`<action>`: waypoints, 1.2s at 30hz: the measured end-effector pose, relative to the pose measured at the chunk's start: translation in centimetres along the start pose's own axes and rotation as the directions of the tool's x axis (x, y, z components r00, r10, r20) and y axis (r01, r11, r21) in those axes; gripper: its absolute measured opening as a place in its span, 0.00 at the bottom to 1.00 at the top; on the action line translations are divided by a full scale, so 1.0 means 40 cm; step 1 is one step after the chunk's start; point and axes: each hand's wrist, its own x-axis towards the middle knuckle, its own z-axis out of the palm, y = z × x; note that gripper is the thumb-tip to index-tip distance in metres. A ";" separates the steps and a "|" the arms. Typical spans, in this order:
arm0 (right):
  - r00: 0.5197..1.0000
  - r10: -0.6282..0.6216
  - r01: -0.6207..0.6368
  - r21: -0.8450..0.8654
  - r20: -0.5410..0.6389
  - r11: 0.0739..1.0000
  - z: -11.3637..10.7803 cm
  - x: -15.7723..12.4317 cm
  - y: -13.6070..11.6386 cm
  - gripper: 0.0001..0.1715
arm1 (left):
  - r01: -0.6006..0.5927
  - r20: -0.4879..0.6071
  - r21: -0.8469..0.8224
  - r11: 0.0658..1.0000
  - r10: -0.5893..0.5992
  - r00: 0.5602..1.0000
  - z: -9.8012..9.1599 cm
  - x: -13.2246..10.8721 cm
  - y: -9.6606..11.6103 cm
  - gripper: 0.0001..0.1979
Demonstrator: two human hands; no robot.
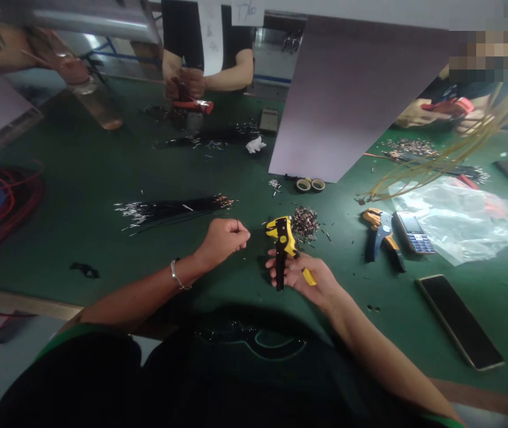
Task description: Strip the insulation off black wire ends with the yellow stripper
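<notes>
My right hand (305, 273) holds a yellow and black wire stripper (283, 238), its jaws pointing up and left and its handles spread in the palm. To the left of the tool, my left hand (222, 241) is closed in a pinch. A thin black wire shows at its fingertips, most of it hidden by the hand. Just beyond that hand lies a bundle of black wires (178, 207) with silvery ends at the left and coppery ends at the right. Right beside the stripper's head is a pile of small metal terminals (306, 222).
On the right are a blue and orange wire stripper (379, 235), a keypad phone (413, 232), a smartphone (459, 321) and a clear plastic bag (463, 220). A grey partition (347, 95) rises beyond two tape rolls (310, 185). Co-workers' hands (187, 83) hold red tools. Red and blue wire coils (2, 205) lie left.
</notes>
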 end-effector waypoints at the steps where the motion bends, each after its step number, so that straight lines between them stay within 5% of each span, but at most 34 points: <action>1: 1.000 -0.001 0.001 -0.006 0.005 1.000 0.000 -0.001 0.000 0.24 | -0.003 0.001 0.005 1.000 0.003 1.000 0.002 -0.001 0.002 0.06; 11: 0.973 -0.225 0.231 -0.153 0.059 0.961 -0.004 -0.018 -0.028 0.38 | -0.073 0.021 0.080 0.994 0.071 0.997 0.031 -0.009 0.017 0.06; 17: 0.946 -0.308 0.323 -0.235 0.097 0.917 0.003 -0.018 -0.022 0.38 | -0.160 0.043 0.090 0.983 0.157 0.987 0.056 -0.013 0.035 0.06; 27: 0.929 -0.358 0.367 -0.323 0.088 0.872 -0.005 -0.012 -0.008 0.37 | -0.135 0.076 0.043 0.990 0.131 0.988 0.073 -0.019 0.058 0.07; 36: 0.847 -0.516 0.444 -0.706 0.130 0.552 0.001 -0.015 -0.007 0.25 | -0.105 0.163 -0.065 0.992 0.115 0.980 0.069 -0.020 0.046 0.07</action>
